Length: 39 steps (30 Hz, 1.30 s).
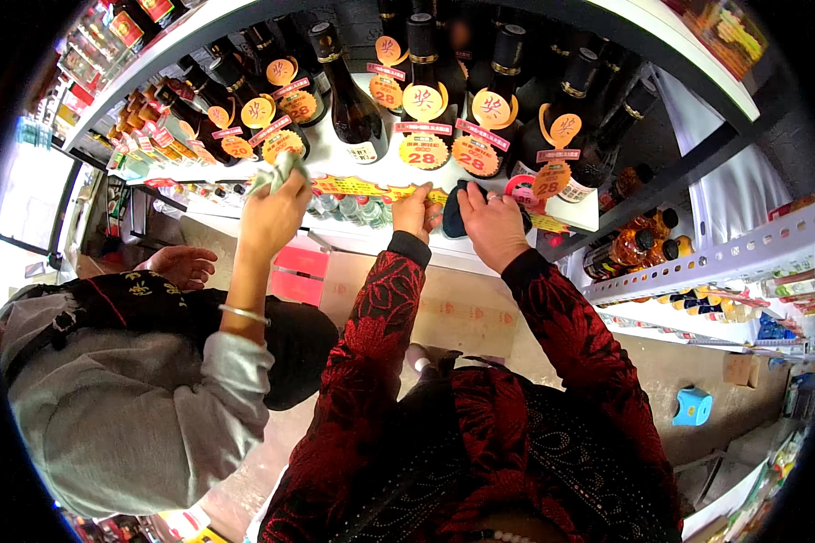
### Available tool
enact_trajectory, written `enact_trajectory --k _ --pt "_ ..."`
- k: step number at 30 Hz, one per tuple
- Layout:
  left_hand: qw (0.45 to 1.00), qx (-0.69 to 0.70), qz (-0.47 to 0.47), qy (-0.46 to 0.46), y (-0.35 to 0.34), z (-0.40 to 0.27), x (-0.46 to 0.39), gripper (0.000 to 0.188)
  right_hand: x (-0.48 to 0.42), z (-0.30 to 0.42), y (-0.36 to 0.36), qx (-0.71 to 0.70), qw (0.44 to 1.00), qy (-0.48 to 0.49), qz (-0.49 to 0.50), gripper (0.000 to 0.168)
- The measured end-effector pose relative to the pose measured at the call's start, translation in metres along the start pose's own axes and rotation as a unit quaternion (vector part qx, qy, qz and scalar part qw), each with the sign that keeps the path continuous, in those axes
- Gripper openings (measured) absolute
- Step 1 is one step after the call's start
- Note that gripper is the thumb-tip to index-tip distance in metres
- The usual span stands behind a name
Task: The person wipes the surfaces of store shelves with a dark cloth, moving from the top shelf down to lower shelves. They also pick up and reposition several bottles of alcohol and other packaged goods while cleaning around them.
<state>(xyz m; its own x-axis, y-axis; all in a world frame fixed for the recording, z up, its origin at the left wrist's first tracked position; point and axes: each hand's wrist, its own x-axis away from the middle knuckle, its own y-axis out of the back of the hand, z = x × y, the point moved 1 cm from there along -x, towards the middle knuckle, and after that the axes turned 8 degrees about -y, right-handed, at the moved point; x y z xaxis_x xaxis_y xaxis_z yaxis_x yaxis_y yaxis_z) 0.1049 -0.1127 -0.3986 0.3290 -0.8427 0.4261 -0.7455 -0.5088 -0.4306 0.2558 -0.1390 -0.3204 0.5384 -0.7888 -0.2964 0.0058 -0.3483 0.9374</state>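
Note:
My right hand [492, 220] presses a dark cloth [454, 212] against the front edge of a white shelf [407, 157]. My left hand [413, 209] is at the same edge, its fingertips at a yellow printed strip [343, 185]; whether it grips the strip is unclear. Dark glass bottles [356, 122] with black caps stand on the shelf just beyond my hands. Several bottles carry round orange price tags [423, 151] on their necks. A round pink tag [521, 189] is near my right fingers.
At my left, a co-worker in a grey top [129, 407] holds a pale green cloth [275, 175] at the shelf edge. Clear bottles [363, 209] stand below. Cardboard boxes [462, 309] lie under the shelving. A perforated metal shelf edge [706, 254] and a blue stool [693, 406] are on the right.

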Motion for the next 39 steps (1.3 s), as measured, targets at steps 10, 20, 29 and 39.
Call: enact_trajectory --k 10,20,29,39 --pt "0.999 0.036 0.012 -0.013 -0.002 -0.007 0.005 0.020 -0.033 0.009 -0.014 -0.015 0.994 0.017 0.110 0.033" --pt "0.999 0.030 -0.007 -0.011 -0.002 -0.002 -0.004 0.018 -0.032 0.012 -0.006 0.019 0.993 0.038 0.107 0.011" --pt "0.999 0.037 0.000 -0.034 0.001 0.004 0.001 0.019 0.060 -0.012 0.053 -0.260 0.949 0.053 0.170 0.041" --pt "0.989 -0.149 0.014 0.002 0.028 0.045 0.082 0.023 0.165 -0.060 -0.045 -0.577 0.748 -0.219 0.245 0.058"
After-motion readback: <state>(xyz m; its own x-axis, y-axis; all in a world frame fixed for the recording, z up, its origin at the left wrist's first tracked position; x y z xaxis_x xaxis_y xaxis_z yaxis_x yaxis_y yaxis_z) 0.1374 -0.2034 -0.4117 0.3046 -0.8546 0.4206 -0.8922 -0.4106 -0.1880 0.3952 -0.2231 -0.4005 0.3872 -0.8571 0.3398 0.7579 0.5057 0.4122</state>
